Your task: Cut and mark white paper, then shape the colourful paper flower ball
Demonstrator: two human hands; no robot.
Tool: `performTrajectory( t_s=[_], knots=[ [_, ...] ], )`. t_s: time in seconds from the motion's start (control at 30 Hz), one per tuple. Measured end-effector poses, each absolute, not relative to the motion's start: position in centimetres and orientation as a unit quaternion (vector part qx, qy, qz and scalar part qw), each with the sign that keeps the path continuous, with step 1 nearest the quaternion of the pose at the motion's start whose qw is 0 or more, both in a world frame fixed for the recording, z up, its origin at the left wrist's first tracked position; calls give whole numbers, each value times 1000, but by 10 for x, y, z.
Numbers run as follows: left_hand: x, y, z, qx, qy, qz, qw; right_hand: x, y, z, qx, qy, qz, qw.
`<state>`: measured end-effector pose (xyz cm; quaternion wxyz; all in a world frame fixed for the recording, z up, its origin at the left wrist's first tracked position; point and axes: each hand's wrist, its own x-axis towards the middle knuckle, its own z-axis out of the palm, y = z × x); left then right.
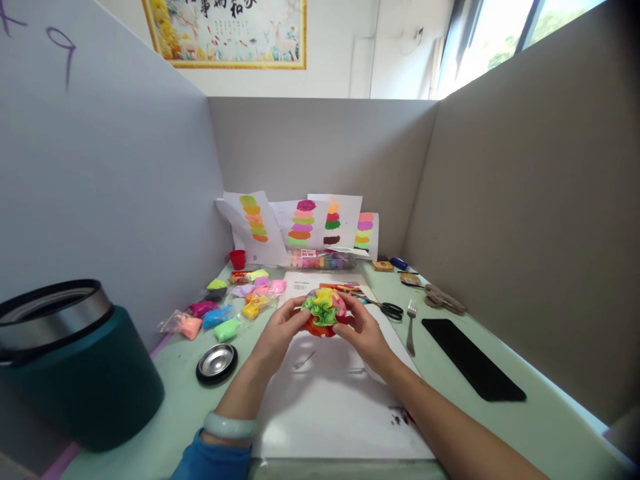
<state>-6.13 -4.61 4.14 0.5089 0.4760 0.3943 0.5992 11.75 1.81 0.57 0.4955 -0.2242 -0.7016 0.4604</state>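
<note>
Between both hands is a ruffled, multicoloured ball that looks like modelling clay [323, 312], with green, yellow, pink and orange-red folds. My left hand [286, 327] grips its left side, fingers behind and thumb in front. On the opposite side my right hand [364, 331] holds it with fingers and thumb. The ball is raised over a white board [340, 407], where a small thin tool [304, 361] lies. The undersides of the fingers and the back of the ball are hidden.
Bagged coloured clay [227, 330] lies left, near a metal lid [217, 363] and a large teal flask [80, 373]. To the right are scissors [390, 309], a fork [411, 327], a brown cloth [444, 299] and a black slab [473, 359]. Colour-swatch papers [277, 223] stand behind.
</note>
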Motion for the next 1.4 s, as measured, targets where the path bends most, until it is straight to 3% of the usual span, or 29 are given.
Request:
performTrajectory(
  t_s=[0.23, 0.47, 0.77, 1.4],
  knots=[
    [-63, -45, 42, 477, 383, 598, 518, 118, 15, 6, -227, -736, 368, 521],
    [-63, -44, 34, 534, 434, 587, 426, 117, 6, 13, -209, -780, 261, 529],
    [-62, -46, 35, 544, 376, 580, 475, 119, 7, 12, -217, -776, 262, 531],
    [-61, -43, 37, 544, 343, 631, 434, 119, 5, 13, -204, -786, 236, 533]
  ],
)
